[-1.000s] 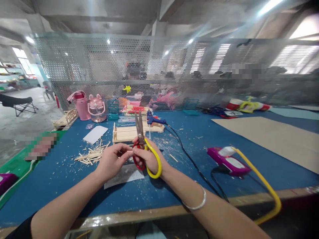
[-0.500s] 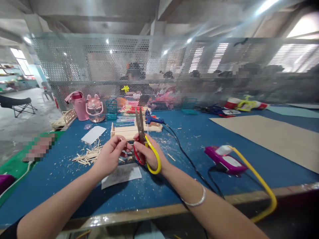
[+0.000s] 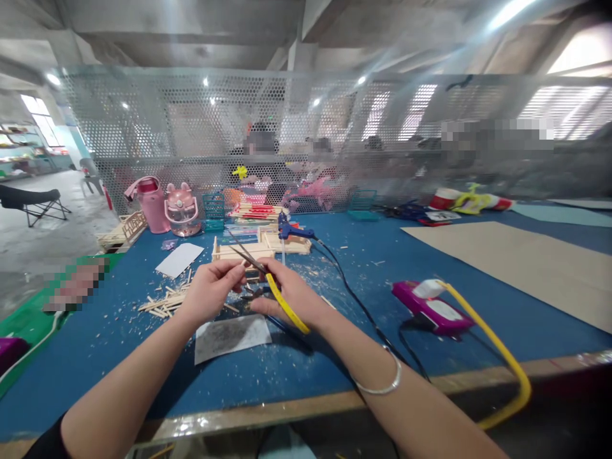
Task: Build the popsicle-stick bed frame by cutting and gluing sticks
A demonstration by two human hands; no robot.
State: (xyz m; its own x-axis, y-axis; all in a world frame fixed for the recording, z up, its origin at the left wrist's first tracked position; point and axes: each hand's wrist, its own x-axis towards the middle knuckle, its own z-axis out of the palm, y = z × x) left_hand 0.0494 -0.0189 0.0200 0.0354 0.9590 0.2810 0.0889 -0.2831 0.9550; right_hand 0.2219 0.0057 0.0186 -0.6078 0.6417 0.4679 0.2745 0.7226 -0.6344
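Note:
My right hand (image 3: 291, 290) grips a pair of scissors (image 3: 282, 303) by the handles; the yellow loop shows and the other is hidden. Their blades point up and left toward my left hand (image 3: 215, 287). That hand is closed in a pinch on a small wooden stick (image 3: 244, 262), whose tip shows by the blades. Whether the blades touch it I cannot tell. Just behind lies a frame built of wooden sticks (image 3: 243, 250). Below my hands is a dark-handled tool, perhaps pliers (image 3: 287, 328), beside a grey sheet of paper (image 3: 234, 338).
Loose sticks (image 3: 165, 301) lie left of my hands. A blue glue gun (image 3: 294, 231) stands behind, its cord running right to a purple power strip (image 3: 433, 309). Pink bottles (image 3: 182, 213) are at back left, brown card (image 3: 516, 261) at right. A perforated screen (image 3: 191, 127) closes the back.
The scissors have swung from upright to lying leftward, blades now at the stick by my left hand. The red handle has gone out of sight. My left hand has barely moved.

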